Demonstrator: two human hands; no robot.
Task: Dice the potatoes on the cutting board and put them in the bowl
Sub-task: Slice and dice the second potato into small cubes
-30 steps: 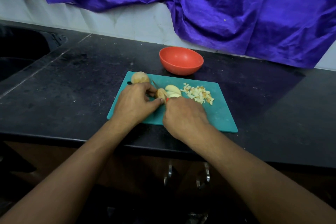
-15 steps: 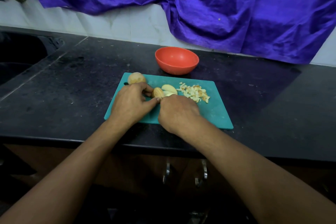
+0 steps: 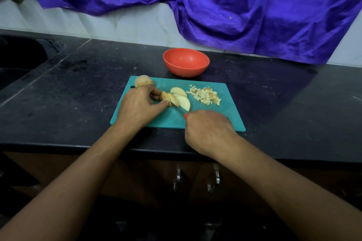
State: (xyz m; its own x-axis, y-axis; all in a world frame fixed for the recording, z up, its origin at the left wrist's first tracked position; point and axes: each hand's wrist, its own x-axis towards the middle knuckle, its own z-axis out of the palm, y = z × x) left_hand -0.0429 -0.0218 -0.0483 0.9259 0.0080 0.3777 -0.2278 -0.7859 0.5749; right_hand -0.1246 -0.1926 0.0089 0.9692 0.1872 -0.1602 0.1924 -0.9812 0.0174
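A teal cutting board (image 3: 221,121) lies on the black counter. My left hand (image 3: 138,106) pinches a partly sliced potato (image 3: 166,97) near the board's middle. Cut slices (image 3: 183,101) fan out to its right. My right hand (image 3: 207,129) grips a knife by its red handle (image 3: 185,116); the blade (image 3: 181,111) points up-left under the slices. A pile of diced potato (image 3: 204,95) sits on the board's right half. A whole potato (image 3: 143,81) rests at the far left corner. The red bowl (image 3: 186,62) stands behind the board and looks empty.
A dark sink (image 3: 21,58) is set into the counter at the far left. Purple cloth (image 3: 215,2) hangs over the white tiled wall behind. Cabinet handles (image 3: 195,179) show below the counter's front edge.
My right hand has drawn back toward the front edge, uncovering the knife blade and more cut slices. My left hand keeps its hold on the potato.
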